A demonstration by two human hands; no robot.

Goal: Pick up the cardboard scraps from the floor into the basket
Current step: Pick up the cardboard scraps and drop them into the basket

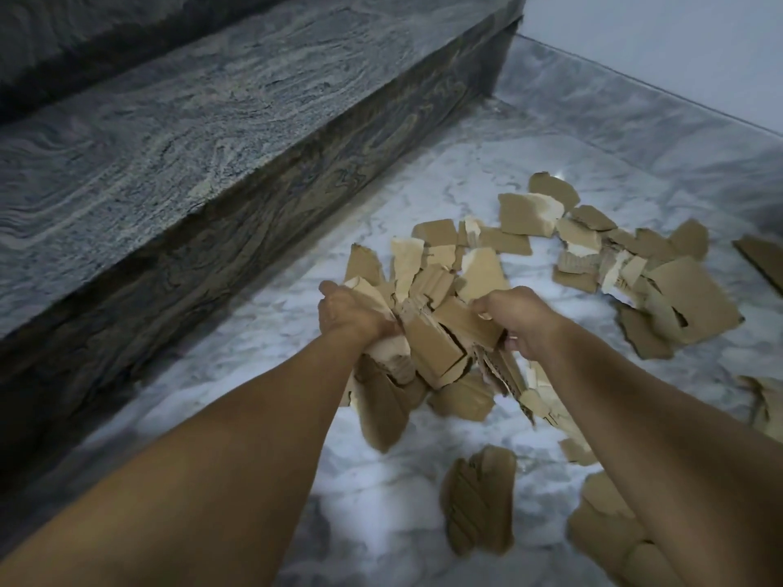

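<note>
A big bunch of brown cardboard scraps (440,332) is squeezed between both hands above the marble floor. My left hand (351,315) grips its left side and my right hand (523,317) grips its right side. Pieces stick up above the hands and hang down below them. More loose cardboard scraps (661,269) lie spread on the floor to the right. A few single pieces (478,497) lie nearer, by my right forearm. The basket is not in view.
A dark granite step (190,133) runs along the left side, its riser dropping to the white marble floor (381,480). A pale wall (678,48) closes the far right corner. Further scraps lie at the right edge (762,264).
</note>
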